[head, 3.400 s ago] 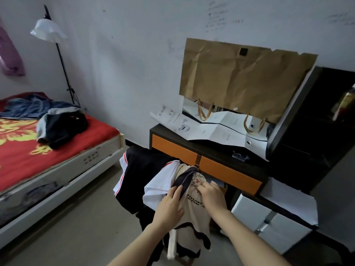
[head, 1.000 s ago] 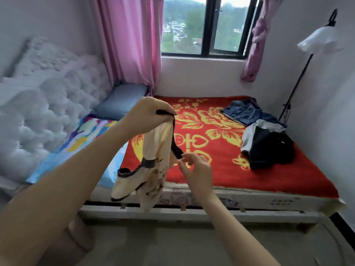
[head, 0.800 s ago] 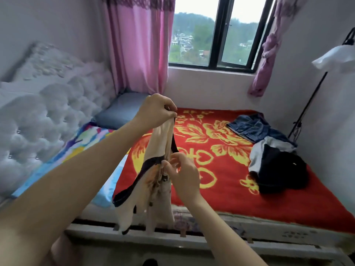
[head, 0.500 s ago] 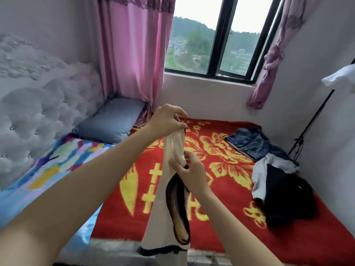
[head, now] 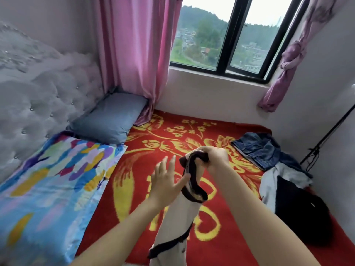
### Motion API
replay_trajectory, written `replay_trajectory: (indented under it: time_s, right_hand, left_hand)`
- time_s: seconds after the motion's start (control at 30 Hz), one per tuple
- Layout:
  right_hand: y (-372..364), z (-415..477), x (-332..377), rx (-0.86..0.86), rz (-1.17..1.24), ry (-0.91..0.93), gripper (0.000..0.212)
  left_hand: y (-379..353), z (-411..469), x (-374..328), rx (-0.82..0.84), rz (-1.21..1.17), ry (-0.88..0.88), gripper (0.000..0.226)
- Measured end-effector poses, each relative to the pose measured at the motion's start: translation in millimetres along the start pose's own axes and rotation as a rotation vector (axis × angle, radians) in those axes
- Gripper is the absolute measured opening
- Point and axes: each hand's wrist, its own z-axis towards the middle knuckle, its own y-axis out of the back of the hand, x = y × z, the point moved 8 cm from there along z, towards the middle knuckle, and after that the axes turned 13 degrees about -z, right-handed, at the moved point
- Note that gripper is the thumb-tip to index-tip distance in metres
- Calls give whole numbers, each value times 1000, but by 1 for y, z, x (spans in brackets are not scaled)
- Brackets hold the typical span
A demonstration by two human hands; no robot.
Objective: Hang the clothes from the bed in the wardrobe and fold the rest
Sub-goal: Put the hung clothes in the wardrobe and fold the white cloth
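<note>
My right hand [head: 214,158] is shut on the top of a cream shirt with dark trim [head: 176,223], which hangs down in a bunched strip over the bed's red and gold blanket [head: 132,189]. To its left, my left hand [head: 166,182] has its fingers spread, and the thumb touches the shirt's dark neck trim. More clothes lie at the right side of the bed: folded blue denim [head: 259,148] and a black and white heap [head: 295,204].
A grey-blue pillow [head: 113,116] and a colourful pillow [head: 48,179] lie by the tufted headboard [head: 38,93] at left. Pink curtains [head: 134,54] frame the window. A black lamp stand [head: 326,135] leans at the right wall.
I turned from the dresser to the bed carrying the cream shirt. The top of the shirt passed from my left hand to my right, and my left hand opened.
</note>
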Motion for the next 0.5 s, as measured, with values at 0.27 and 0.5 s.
replay_trajectory:
  time_s: [0.27, 0.5]
  right_hand:
    - [-23, 16, 25, 124, 281, -22, 35]
    - [-16, 18, 45, 299, 270, 276, 4]
  left_hand:
    - [-47, -7, 13, -249, 24, 43, 96]
    - [-25, 12, 46, -269, -226, -37, 47]
